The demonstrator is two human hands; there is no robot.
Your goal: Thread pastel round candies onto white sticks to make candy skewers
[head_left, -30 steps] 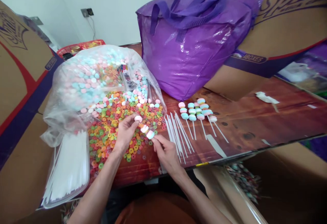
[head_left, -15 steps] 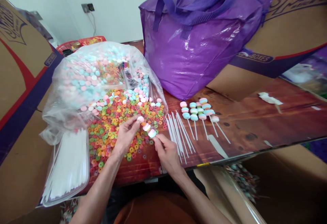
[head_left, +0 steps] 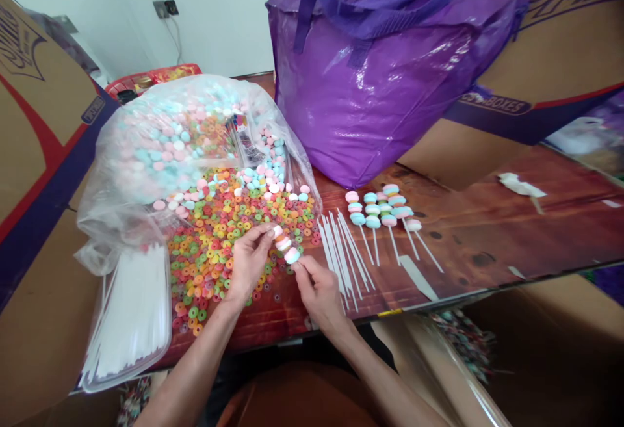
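My right hand (head_left: 319, 290) pinches a white stick threaded with pastel candy pieces (head_left: 287, 249), held over the table. My left hand (head_left: 248, 261) pinches the top candy piece (head_left: 277, 231) on that stick's tip. Under both hands lies a spill of small coloured candy rings (head_left: 214, 245) coming out of a big clear plastic bag (head_left: 166, 147) of pastel candies. To the right of my right hand lie loose white sticks (head_left: 344, 248), and beyond them several finished candy sticks (head_left: 383, 216) in a row.
A clear pack of white sticks (head_left: 129, 316) lies at the left table edge. A large purple shopping bag (head_left: 385, 63) stands behind. Cardboard boxes (head_left: 34, 141) flank both sides. A paper scrap (head_left: 519, 186) rests far right on the wooden tabletop (head_left: 487, 232).
My left hand has brought the pink candy piece down to the stick's tip, closing the gap to the candies on it. The camera view shifted slightly.
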